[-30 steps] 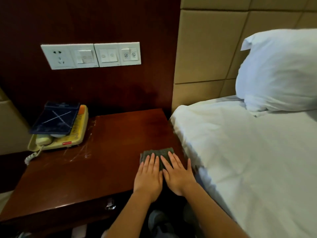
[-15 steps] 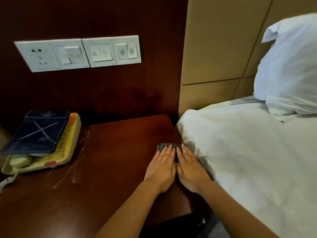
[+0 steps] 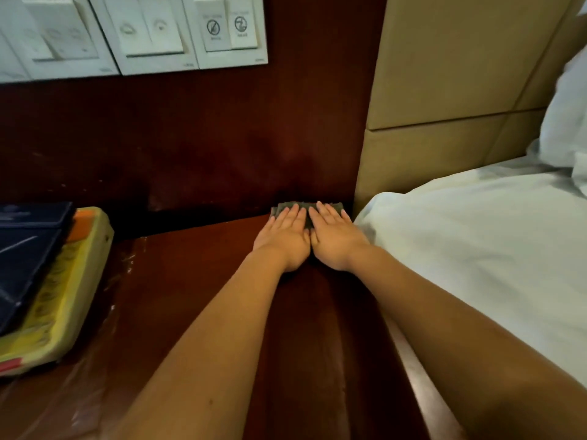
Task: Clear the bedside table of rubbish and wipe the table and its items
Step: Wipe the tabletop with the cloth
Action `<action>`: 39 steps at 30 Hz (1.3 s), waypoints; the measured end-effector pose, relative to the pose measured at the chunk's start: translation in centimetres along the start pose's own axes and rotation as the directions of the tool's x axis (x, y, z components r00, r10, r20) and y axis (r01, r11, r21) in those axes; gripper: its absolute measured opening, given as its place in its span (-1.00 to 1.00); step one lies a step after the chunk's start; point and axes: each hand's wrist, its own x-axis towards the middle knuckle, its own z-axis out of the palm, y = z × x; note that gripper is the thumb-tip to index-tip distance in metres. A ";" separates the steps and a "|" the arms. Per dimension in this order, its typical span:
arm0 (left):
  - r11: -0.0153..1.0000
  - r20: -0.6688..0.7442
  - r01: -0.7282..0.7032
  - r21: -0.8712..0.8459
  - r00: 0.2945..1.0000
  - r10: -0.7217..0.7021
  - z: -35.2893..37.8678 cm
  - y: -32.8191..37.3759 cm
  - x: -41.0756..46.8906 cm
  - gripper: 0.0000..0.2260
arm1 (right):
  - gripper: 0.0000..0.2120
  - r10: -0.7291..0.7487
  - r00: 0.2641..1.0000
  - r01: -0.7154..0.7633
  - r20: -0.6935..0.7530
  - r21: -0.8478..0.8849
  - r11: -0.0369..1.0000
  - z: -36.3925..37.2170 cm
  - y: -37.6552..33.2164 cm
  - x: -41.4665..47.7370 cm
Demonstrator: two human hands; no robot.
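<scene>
A folded dark grey cloth (image 3: 305,207) lies at the back right corner of the dark red wooden bedside table (image 3: 178,300). My left hand (image 3: 282,236) and my right hand (image 3: 333,238) lie side by side, flat on the cloth with straight fingers, pressing it onto the tabletop. Most of the cloth is hidden under my fingers. A yellowed telephone (image 3: 68,300) stands at the table's left edge, with a dark blue folder (image 3: 23,255) lying on top of it.
The dark wood wall panel (image 3: 222,138) rises just behind the cloth, with white switch plates (image 3: 143,33) high on it. A beige padded headboard (image 3: 444,90) and the white bed (image 3: 476,242) border the table's right side. A pillow (image 3: 568,122) lies far right.
Both hands have slid the cloth away from me along the table's right side, from near the front edge to the back corner by the wall. The camera has moved closer.
</scene>
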 end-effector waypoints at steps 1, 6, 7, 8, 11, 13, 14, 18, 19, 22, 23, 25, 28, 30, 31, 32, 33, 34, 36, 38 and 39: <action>1.000 -0.003 0.018 0.000 1.000 -0.018 -0.1 -0.8 0.2 -0.53 | -0.47 -0.004 1.000 0.004 0.008 -0.006 1.000 -0.1 -0.6 0.6; 0.992 -0.012 0.126 -0.008 0.992 -0.126 -1.1 -6.8 -1.1 -0.53 | -0.47 -0.074 0.997 0.073 0.037 0.005 0.997 0.4 -6.5 3.3; 0.987 -0.007 0.162 -0.011 0.987 -0.162 -1.4 -8.3 -1.9 -0.53 | -0.48 -0.097 0.995 0.096 0.037 0.006 0.995 0.8 -8.3 3.7; 0.981 -0.001 0.192 -0.014 0.981 -0.192 -1.8 -9.9 -2.9 -0.53 | -0.48 -0.119 0.992 0.119 0.034 0.005 0.993 1.1 -10.1 4.1; 0.967 0.018 0.254 0.010 0.967 -0.254 -2.4 -13.6 -5.5 -0.53 | -0.48 -0.185 0.982 0.185 0.032 -0.007 0.983 2.2 -14.7 4.5; 0.954 0.028 0.299 0.025 0.954 -0.299 -2.7 -15.6 -6.8 -0.53 | -0.48 -0.216 0.976 0.217 0.038 -0.013 0.976 2.7 -17.0 4.4; 0.949 0.041 0.312 0.043 0.949 -0.314 -2.7 -16.4 -7.2 -0.52 | -0.48 -0.227 0.973 0.227 0.040 -0.014 0.974 2.9 -17.8 4.4; 0.928 0.007 0.359 0.096 0.932 -0.361 -2.9 -18.1 -8.3 -0.50 | -0.48 -0.256 0.964 0.258 0.066 -0.021 0.966 3.1 -20.1 4.4; 0.917 -0.005 0.385 0.107 0.922 -0.387 -3.0 -18.0 -8.4 -0.50 | -0.46 -0.260 0.962 0.263 0.077 -0.023 0.965 3.1 -20.3 4.5; 0.878 0.028 0.448 0.169 0.888 -0.459 -3.4 -17.1 -8.7 -0.48 | -0.34 -0.268 0.958 0.273 0.102 -0.039 0.961 3.2 -20.5 4.8; 0.862 0.030 0.477 0.169 0.872 -0.489 -3.6 -16.7 -8.7 -0.48 | -0.30 -0.270 0.957 0.276 0.108 -0.050 0.960 3.3 -20.5 4.8; 0.839 0.034 0.507 0.199 0.852 -0.522 -3.8 -16.0 -9.0 -0.47 | -0.25 -0.271 0.956 0.280 0.115 -0.070 0.957 3.4 -20.4 4.6; 0.818 0.063 0.527 0.230 0.831 -0.553 -4.0 -14.7 -10.3 -0.47 | -0.22 -0.288 0.948 0.300 0.133 -0.084 0.950 3.3 -20.5 3.5; 0.800 0.093 0.555 0.227 0.806 -0.585 -4.0 -13.7 -11.3 -0.45 | -0.19 -0.298 0.943 0.314 0.149 -0.099 0.944 3.3 -20.4 2.1; 0.795 0.109 0.567 0.216 0.795 -0.597 -4.0 -13.2 -11.9 -0.43 | -0.18 -0.304 0.939 0.323 0.160 -0.112 0.940 3.3 -20.4 1.3; 0.789 0.123 0.578 0.208 0.785 -0.607 -3.8 -12.7 -12.5 -0.41 | -0.17 -0.308 0.937 0.330 0.168 -0.124 0.936 3.2 -20.3 0.4; 0.783 0.131 0.588 0.203 0.776 -0.617 -3.6 -12.2 -13.2 -0.40 | -0.17 -0.312 0.934 0.336 0.175 -0.132 0.933 3.1 -20.3 -0.7; 0.780 0.134 0.593 0.202 0.772 -0.621 -3.3 -11.8 -13.9 -0.39 | -0.17 -0.312 0.932 0.338 0.181 -0.136 0.931 3.1 -20.2 -1.7; 0.783 0.130 0.593 0.187 0.775 -0.618 -2.7 -11.1 -15.9 -0.40 | -0.16 -0.309 0.930 0.339 0.200 -0.141 0.930 3.2 -20.2 -4.2; 0.789 0.132 0.592 0.160 0.780 -0.612 -2.1 -10.3 -18.5 -0.44 | -0.15 -0.296 0.931 0.329 0.211 -0.140 0.934 3.5 -20.4 -6.8; 0.794 0.130 0.589 0.148 0.785 -0.606 -1.7 -10.0 -19.7 -0.45 | -0.16 -0.287 0.934 0.319 0.212 -0.139 0.937 3.9 -20.5 -7.9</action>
